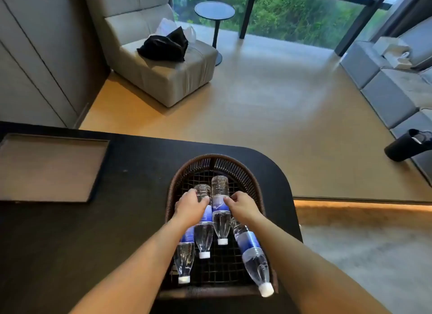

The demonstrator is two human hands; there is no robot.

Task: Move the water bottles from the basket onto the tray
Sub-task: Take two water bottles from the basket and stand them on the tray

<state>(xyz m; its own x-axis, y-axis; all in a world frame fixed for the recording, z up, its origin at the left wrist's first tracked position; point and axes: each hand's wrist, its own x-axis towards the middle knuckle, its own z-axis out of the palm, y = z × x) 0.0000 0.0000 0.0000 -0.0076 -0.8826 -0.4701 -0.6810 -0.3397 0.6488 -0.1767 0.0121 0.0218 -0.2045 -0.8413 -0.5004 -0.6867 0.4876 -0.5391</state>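
A dark woven basket point(236, 167) sits on the black counter in front of me. Several clear water bottles with blue labels and white caps lie in it, caps pointing toward me. My left hand point(190, 207) wraps around the second bottle from the left point(203, 234). My right hand point(242, 207) closes its fingers on the middle bottle point(220, 196). Another bottle point(184, 260) lies at the far left, partly under my left forearm. One more bottle point(253, 255) lies at the right, its cap over the near rim. The brown tray point(51, 167) rests empty at the left.
The black counter point(131, 220) ends in a rounded corner just right of the basket. Beyond it are a wooden floor, a beige armchair point(159, 63) with a black bag, a round side table point(214, 10), and grey cushions at the right.
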